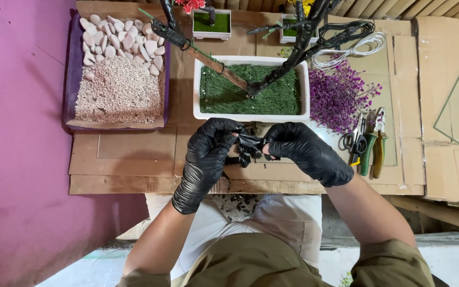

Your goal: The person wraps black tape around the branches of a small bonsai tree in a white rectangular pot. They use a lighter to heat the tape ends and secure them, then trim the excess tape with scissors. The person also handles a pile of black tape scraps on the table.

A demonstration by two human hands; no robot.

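Both gloved hands — left hand (208, 151), right hand (301, 149) — pinch a small black strip (251, 142) between clenched fingers. It could tear if pulled hard — or drop beside the white planter (251, 115).

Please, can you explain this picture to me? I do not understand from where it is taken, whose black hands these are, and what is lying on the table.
One camera, worn on a person's head, looks down. The left hand and right hand, in black gloves, together hold a small piece of black tape. On the cardboard lie a white planter of fake grass with dark branches, a tray of pebbles and gravel, purple flowers, coiled wire, and pliers beside scissors.
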